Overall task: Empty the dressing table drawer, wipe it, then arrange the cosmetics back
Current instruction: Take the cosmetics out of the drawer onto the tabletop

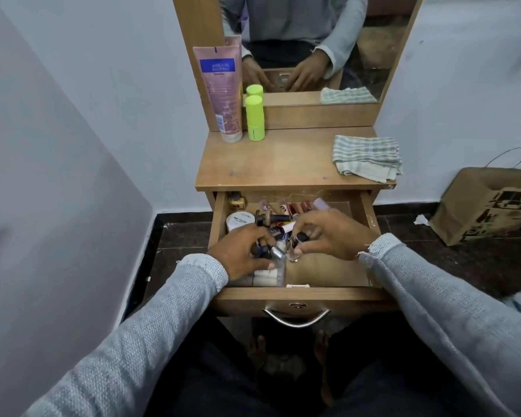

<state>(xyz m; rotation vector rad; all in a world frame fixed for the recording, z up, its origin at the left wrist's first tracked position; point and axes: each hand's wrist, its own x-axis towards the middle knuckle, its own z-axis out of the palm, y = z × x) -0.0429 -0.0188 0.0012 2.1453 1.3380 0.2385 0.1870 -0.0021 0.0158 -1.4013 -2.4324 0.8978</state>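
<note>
Two hands are working inside the open drawer [364,206] of the dressing table [283,164]. Left hand [241,254]: fingers curled round a cluster of small bottles at the drawer's front left. Right hand [331,233]: a small clear bottle with a dark cap [297,245] is pinched between thumb and fingers, near drawer centre. Cosmetics [271,221] remain heaped across the left and back of the drawer; a white jar [238,221] sits at left, and the right half shows bare wood.

Emptying judged barely begun. Small glass items are best lifted a few at a time, kept upright, and set on the tabletop in groups so the return is easy; overfilled handfuls risk drops.

Tabletop: a pink tube [223,94] and a green stick [254,118] stand at back left; a striped cloth [367,158] lies folded at right, ready for wiping. Mirror [313,40] behind. Pale walls, dark tiled floor, a paper bag [487,203] to the right.
</note>
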